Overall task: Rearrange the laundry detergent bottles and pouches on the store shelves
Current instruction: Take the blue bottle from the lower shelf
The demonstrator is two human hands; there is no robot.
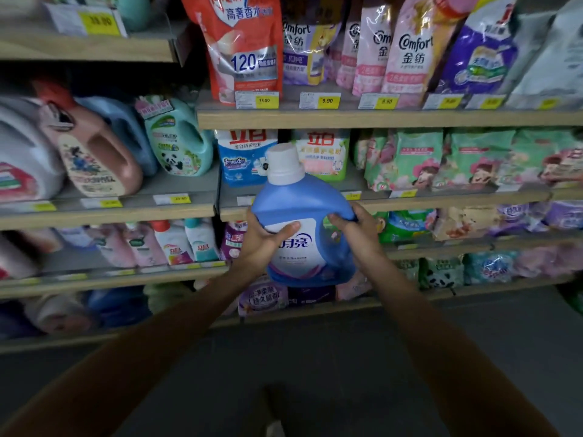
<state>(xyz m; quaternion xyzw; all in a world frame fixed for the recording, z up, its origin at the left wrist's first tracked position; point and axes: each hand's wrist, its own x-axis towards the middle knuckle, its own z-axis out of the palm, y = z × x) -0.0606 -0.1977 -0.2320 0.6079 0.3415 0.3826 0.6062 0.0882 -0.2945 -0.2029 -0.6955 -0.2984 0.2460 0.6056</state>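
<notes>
Both hands hold a smooth, rounded blue plastic bottle point(304, 222) with a ribbed white cap at centre, upright in front of the shelves. Left hand point(265, 239) curls round its 9 o'clock side, right hand point(355, 228) its 3 o'clock shoulder. Glossy crinkled pouches point(407, 52) stand at 1 o'clock.

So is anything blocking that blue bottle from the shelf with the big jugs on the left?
Nothing lies between the blue bottle and that shelf, but its row looks full: pink jug, light blue jug and teal panda bottle stand side by side.
</notes>
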